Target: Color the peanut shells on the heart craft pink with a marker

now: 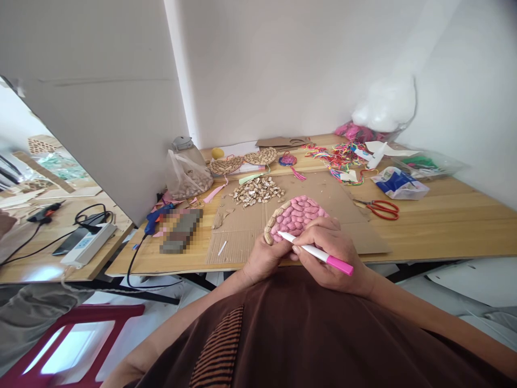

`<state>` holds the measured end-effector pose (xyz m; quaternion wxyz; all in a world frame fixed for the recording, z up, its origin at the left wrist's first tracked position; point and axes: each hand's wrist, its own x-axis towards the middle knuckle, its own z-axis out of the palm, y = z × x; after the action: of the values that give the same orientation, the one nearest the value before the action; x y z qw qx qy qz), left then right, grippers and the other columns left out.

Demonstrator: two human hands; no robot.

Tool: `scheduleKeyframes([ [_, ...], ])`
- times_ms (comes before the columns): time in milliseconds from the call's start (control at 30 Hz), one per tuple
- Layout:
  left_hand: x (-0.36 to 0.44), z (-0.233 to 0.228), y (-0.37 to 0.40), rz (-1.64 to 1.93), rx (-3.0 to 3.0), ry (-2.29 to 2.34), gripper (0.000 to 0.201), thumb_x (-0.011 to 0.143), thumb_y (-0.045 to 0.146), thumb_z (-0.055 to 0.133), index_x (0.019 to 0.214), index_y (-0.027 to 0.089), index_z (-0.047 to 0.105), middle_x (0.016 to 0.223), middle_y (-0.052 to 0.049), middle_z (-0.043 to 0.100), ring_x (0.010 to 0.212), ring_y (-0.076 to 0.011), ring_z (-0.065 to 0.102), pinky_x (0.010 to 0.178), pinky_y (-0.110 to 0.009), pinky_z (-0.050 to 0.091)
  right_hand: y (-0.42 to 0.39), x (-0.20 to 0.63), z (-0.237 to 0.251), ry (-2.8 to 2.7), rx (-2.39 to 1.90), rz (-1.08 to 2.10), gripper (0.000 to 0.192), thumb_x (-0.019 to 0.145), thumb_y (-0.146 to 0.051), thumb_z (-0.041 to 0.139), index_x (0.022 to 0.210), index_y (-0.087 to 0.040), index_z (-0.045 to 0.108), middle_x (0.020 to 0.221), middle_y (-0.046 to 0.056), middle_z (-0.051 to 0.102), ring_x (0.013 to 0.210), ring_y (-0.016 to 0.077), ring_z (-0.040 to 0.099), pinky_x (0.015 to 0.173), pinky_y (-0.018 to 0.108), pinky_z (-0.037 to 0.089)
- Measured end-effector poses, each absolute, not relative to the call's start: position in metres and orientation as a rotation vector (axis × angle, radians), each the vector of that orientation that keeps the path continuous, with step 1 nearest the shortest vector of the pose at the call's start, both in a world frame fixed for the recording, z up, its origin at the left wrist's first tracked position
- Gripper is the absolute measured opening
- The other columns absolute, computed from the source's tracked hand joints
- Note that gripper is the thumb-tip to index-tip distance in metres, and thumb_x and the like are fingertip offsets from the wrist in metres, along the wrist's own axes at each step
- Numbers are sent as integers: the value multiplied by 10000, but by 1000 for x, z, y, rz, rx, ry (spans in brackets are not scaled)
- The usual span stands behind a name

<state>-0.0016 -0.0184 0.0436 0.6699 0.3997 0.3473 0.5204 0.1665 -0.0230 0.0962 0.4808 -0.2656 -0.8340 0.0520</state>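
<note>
My right hand (329, 250) is closed around a white marker (311, 250) with a pink end. The marker's tip points at the lower left part of a round peanut-shell piece (301, 213). Most of its shells are pink, while a row along the left edge is bare tan. My left hand (269, 256) grips this piece by its lower edge, thumb near the marker's tip. Both hands are just over the front edge of a cardboard sheet (242, 248). Behind the piece lies a heap of loose peanut shells (258, 191).
Red-handled scissors (382, 209) and a blue-white packet (399, 183) lie right. Colourful threads (343, 156) and two tan peanut-shell pieces (260, 156) are at the back. Left are a bag of peanuts (188, 175), a blue glue gun (157, 217) and a pixelated block.
</note>
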Motion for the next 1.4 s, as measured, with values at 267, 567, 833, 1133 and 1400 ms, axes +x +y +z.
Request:
scheduleKeyframes([
  [267, -2, 39, -18, 1198, 934, 777, 487, 674, 445, 916, 1015, 129, 770, 929, -112, 785, 854, -275, 743, 791, -380, 601, -24, 165, 95, -2047, -676, 138, 138, 849, -115, 662, 824, -237, 603, 728, -6, 663, 755, 188, 594, 796, 383, 421],
  [567, -3, 35, -18, 1188, 937, 814, 414, 662, 425, 924, 901, 140, 742, 861, -90, 767, 855, -271, 731, 815, -390, 589, -23, 165, 94, -2043, -664, 142, 133, 857, -122, 673, 873, -240, 614, 776, 1, 685, 802, 194, 614, 821, 394, 433],
  [833, -2, 38, -20, 1179, 896, 779, 430, 653, 458, 927, 868, 139, 734, 814, -86, 755, 856, -289, 741, 834, -425, 606, -24, 165, 94, -2026, -651, 153, 145, 845, -105, 680, 858, -231, 610, 761, -5, 674, 790, 187, 608, 823, 383, 435],
  [1133, -1, 39, -21, 1187, 885, 763, 445, 651, 433, 932, 913, 129, 740, 834, -84, 756, 807, -266, 739, 805, -410, 612, -24, 165, 94, -2031, -678, 157, 130, 852, -108, 672, 837, -223, 613, 757, 2, 672, 793, 191, 601, 815, 381, 419],
  [1400, 0, 41, -20, 1226, 842, 765, 445, 618, 353, 954, 923, 120, 729, 845, -79, 755, 798, -254, 729, 806, -402, 599, -24, 166, 93, -2049, -676, 171, 133, 846, -101, 674, 832, -217, 609, 755, 1, 665, 793, 188, 593, 828, 382, 412],
])
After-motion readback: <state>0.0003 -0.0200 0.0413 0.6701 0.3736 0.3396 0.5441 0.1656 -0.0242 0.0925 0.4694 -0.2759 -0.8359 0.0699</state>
